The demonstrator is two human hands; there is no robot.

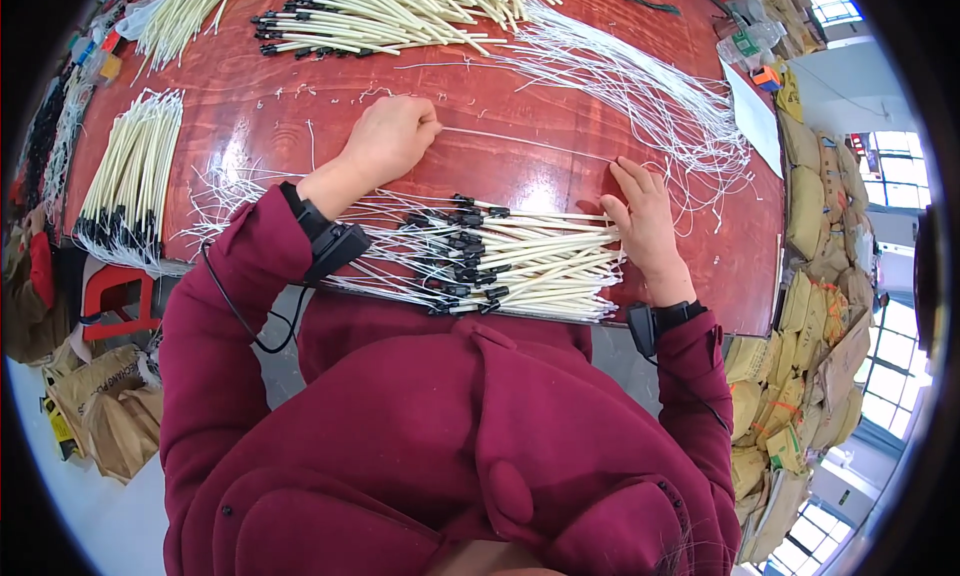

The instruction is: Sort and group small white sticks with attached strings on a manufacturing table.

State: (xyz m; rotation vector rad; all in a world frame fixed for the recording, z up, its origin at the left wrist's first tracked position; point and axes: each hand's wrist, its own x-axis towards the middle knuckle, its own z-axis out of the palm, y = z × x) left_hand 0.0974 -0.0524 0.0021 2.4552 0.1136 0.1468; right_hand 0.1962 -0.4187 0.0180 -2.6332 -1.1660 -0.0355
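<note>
- While both hands rest on the red-brown table [560,166], a single thin white wire [520,142] lies stretched between them, running from the left hand toward the right one.
- The left hand [388,138] is closed in a loose fist, and its fingertips pinch the left end of this wire against the table top.
- The right hand [643,219] lies flat and half open, the fingers spread; its fingertips are at the right end of the wire, but I cannot tell if they really press it or are only just beside it.
- Between the two forearms, close to the table edge near the person, there is a pile of cream-coloured sleeved wires with black connectors [500,256]; the side of the right hand touches the right end of this pile.
- Both arms are in dark red sleeves, and each wrist carries a black band with a small black device and a cable.
- At the far side of the table lies a bigger heap of the same cream pieces [390,16].
- A loose bundle of bare white wires [660,96] spreads toward the right edge.
- At the left edge another bundle of cream pieces [130,171] lies, well apart from the hands.
- Stuffed brown sacks [810,276] are piled on the floor to the right of the table.
</note>
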